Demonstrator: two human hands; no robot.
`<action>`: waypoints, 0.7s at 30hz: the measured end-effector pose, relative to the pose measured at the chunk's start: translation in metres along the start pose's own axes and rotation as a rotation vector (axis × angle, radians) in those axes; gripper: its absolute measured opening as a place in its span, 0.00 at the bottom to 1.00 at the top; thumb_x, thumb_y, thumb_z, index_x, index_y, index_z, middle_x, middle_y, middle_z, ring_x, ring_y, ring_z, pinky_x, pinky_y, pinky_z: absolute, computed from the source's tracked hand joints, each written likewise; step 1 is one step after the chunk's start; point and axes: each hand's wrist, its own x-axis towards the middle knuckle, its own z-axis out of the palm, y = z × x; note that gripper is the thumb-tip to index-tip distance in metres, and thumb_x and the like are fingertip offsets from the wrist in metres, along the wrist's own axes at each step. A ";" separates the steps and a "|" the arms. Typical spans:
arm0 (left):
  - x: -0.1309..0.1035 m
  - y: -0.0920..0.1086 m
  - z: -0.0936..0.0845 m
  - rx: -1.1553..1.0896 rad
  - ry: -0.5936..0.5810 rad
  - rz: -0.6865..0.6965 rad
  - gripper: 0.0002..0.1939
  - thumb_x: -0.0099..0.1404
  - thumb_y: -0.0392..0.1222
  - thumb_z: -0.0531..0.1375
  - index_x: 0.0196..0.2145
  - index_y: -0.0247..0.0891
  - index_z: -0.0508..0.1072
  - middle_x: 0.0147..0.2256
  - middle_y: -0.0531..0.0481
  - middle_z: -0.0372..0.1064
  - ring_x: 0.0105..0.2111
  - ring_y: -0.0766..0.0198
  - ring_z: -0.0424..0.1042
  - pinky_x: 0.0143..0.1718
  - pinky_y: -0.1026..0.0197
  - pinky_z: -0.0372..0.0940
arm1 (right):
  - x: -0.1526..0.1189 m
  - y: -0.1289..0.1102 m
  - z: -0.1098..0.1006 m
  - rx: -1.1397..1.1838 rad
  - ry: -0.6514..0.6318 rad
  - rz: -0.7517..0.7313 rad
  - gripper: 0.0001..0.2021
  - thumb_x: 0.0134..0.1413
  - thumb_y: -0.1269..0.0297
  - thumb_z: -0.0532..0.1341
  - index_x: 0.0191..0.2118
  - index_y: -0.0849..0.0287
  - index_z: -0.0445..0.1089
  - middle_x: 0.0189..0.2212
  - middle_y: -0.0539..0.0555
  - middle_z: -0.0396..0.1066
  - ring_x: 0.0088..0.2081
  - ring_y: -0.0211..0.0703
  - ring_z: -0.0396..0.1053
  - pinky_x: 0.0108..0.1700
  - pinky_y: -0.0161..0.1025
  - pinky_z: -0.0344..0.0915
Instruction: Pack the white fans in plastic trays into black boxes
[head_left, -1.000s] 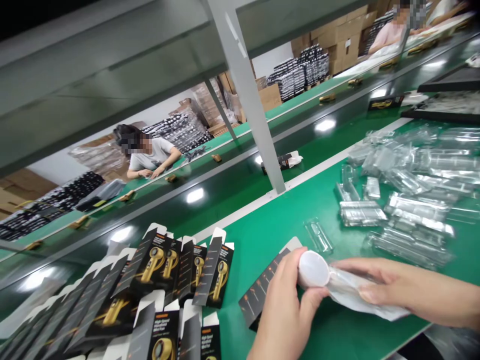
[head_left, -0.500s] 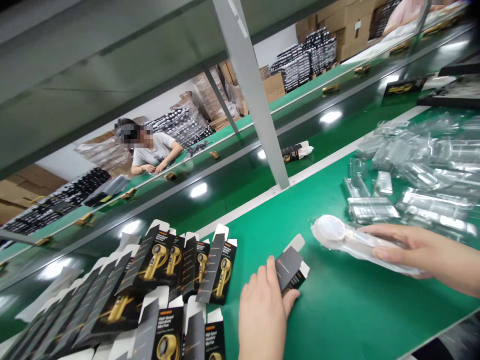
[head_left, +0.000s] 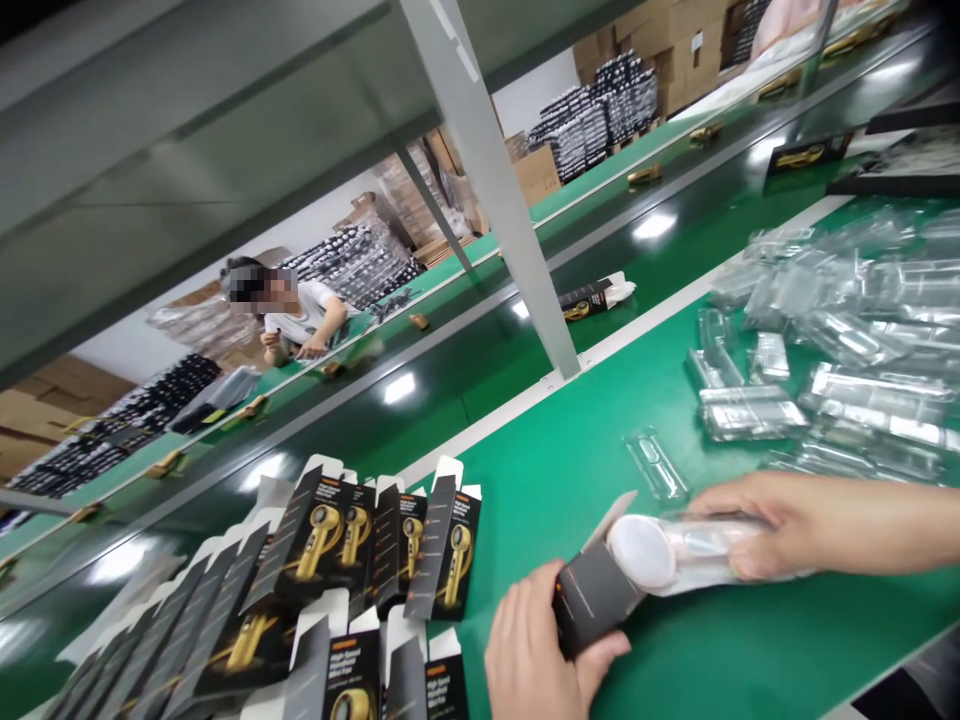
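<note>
One wrapped item point(head_left: 688, 553) points lengthwise leftward at the carton point(head_left: 598, 597), fingers point(head_left: 526, 612) gripping both.

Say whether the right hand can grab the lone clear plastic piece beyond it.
Probably not as is: the plastic piece lies close and uncovered, but the right hand grips the wrapped item.

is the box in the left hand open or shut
The box in the left hand is open: its end flap stands out unfolded, and the wrapped item in the right hand is at that end.
</note>
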 end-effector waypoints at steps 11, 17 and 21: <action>0.001 0.017 -0.003 -0.049 -0.046 0.267 0.35 0.62 0.66 0.42 0.49 0.33 0.64 0.35 0.43 0.72 0.33 0.57 0.71 0.36 0.55 0.62 | 0.016 -0.011 0.043 -0.288 -0.004 -0.018 0.07 0.46 0.65 0.63 0.35 0.55 0.70 0.29 0.47 0.70 0.29 0.40 0.66 0.27 0.32 0.55; 0.001 0.021 0.002 -0.041 -0.056 0.205 0.33 0.60 0.67 0.46 0.48 0.35 0.65 0.34 0.45 0.72 0.30 0.57 0.70 0.34 0.54 0.62 | 0.028 -0.003 0.052 -0.285 0.093 -0.052 0.07 0.43 0.67 0.64 0.33 0.57 0.70 0.29 0.48 0.71 0.31 0.41 0.67 0.28 0.32 0.57; 0.013 0.016 -0.002 -0.111 0.011 0.112 0.36 0.60 0.68 0.45 0.53 0.37 0.61 0.41 0.43 0.72 0.43 0.52 0.70 0.53 0.44 0.57 | 0.039 -0.011 0.035 0.044 0.033 -0.043 0.12 0.40 0.64 0.70 0.34 0.59 0.73 0.27 0.47 0.72 0.28 0.36 0.65 0.27 0.29 0.57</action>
